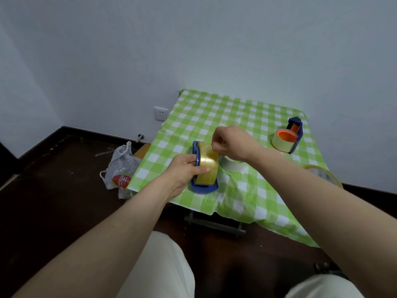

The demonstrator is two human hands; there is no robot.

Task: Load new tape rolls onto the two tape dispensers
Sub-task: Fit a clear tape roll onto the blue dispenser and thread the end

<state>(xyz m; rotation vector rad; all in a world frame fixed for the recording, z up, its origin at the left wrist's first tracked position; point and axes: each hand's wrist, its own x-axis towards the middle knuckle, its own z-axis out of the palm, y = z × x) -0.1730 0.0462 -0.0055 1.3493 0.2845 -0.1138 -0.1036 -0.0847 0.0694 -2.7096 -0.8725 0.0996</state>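
Note:
A blue tape dispenser [204, 187] stands near the table's front left with a yellowish clear tape roll [208, 163] seated in it. My left hand [184, 168] grips the roll and the dispenser's side, thumb across the tape. My right hand [233, 143] hovers over the roll's top, its fingertips pinched at the tape's edge. A second blue dispenser [295, 131] lies at the back right, carrying a pale tape roll with an orange hub [284, 137]. Under my right wrist a white tape roll [233, 165] rests on the cloth.
A green-and-white checked cloth [247, 194] covers the small folding table. A thin clear ring of tape [324, 174] lies at the right edge behind my right forearm. On the dark floor to the left sits a white plastic bag [120, 168]. A wall socket [161, 114] is behind it.

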